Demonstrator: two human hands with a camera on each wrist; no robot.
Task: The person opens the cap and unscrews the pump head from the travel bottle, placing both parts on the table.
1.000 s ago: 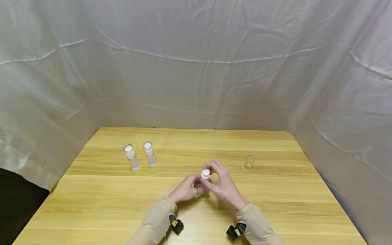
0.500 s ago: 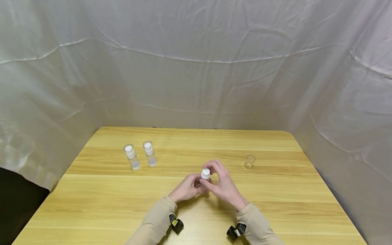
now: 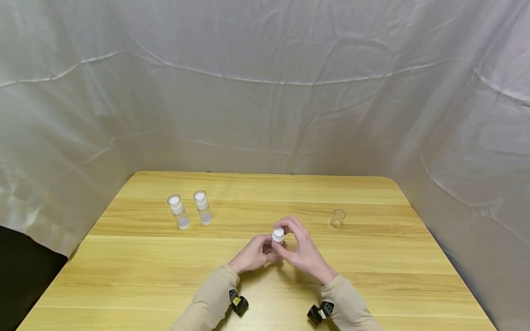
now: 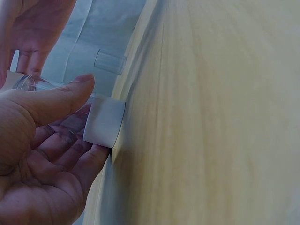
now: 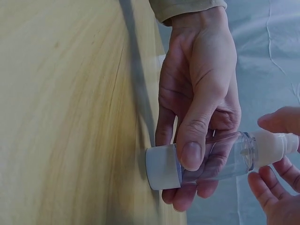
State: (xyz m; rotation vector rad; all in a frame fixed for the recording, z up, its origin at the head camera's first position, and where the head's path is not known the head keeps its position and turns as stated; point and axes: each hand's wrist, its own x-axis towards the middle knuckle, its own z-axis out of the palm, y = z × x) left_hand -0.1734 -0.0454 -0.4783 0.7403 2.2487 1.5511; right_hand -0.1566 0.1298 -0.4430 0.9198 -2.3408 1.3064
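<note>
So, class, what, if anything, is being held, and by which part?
A clear, cylindrical, plastic-looking bottle: the left hand grips it low on its body, near the round white base. Whether the right hand touches its white top cannot be told.

Head camera looks down; 2 close wrist views share bottle.

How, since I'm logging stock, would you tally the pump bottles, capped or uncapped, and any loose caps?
Clear-capped pump bottles: 2
Uncapped pump bottle: 1
Loose clear cap: 1
Total: 4
</note>
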